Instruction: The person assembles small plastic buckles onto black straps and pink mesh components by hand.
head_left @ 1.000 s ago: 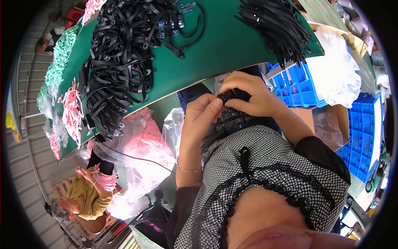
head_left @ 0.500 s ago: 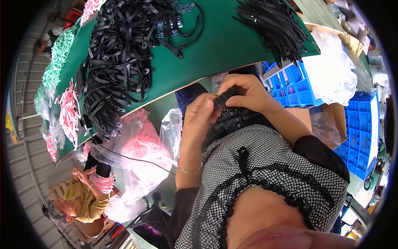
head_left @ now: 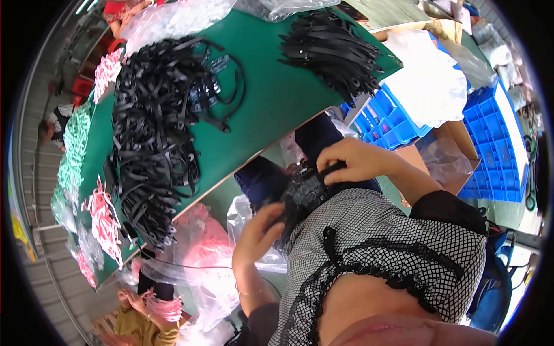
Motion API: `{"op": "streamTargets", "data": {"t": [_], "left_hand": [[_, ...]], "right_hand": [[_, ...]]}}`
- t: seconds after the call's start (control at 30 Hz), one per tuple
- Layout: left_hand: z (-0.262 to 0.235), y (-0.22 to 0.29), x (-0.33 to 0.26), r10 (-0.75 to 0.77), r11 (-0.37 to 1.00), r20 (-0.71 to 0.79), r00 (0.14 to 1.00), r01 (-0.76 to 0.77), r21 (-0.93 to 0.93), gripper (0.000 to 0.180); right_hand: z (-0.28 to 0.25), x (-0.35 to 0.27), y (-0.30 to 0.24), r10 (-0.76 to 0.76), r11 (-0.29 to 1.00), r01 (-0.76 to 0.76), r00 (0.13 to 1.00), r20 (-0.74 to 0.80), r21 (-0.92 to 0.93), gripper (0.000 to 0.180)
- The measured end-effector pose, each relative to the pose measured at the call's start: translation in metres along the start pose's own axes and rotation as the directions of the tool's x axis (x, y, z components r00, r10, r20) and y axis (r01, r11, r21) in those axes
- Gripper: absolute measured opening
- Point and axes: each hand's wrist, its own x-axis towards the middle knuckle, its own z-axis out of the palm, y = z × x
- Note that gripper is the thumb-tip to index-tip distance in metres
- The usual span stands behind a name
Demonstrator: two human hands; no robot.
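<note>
Left hand: my left hand (head_left: 259, 233) is curled closed on the lower end of a bundle of black straps (head_left: 303, 193), down in my lap just below the table edge.
Right hand: my right hand (head_left: 352, 161) is closed over the upper end of the same bundle, fingers pinching a black strap end; thumb and fingertips press together.
Bundle of black straps: it lies between my two hands, against the front of my checked top (head_left: 392, 242), well apart from the heaps on the table.
Table: the green table (head_left: 277, 98) runs slantwise across the upper left, its near edge just above my hands.
Large heap: a big pile of loose black straps (head_left: 153, 138) covers the left half of the table.
Small heap: a second, tidier pile of black straps (head_left: 332, 49) sits at the far right corner.
Pink pieces: bunches of pink straps (head_left: 104, 222) lie along the table's left edge, beside pale green ones (head_left: 72, 150).
Bags: a clear plastic bag of pink pieces (head_left: 199, 259) hangs below the table, near my left wrist.
Crates: blue plastic crates (head_left: 496, 144) stand to my right; a white bag (head_left: 427, 81) rests on one.
Other person: another person's hands (head_left: 153, 303) hold pink straps at lower left.
</note>
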Motion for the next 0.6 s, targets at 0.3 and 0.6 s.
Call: {"op": "streamTargets", "data": {"t": [0.3,0.6], "left_hand": [[0.005,-0.109,-0.036,-0.228,0.944,-0.087,0.970,0.242,0.223,0.040],[0.005,-0.046,-0.018,-0.182,0.736,-0.183,0.966,0.257,0.627,0.042]], "right_hand": [[0.001,0.004,0.045,0.015,0.987,0.003,0.994,0.109,-0.159,0.025],[-0.135,0.100,0.081,-0.225,0.587,-0.363,0.785,-0.577,-0.723,0.021]]}}
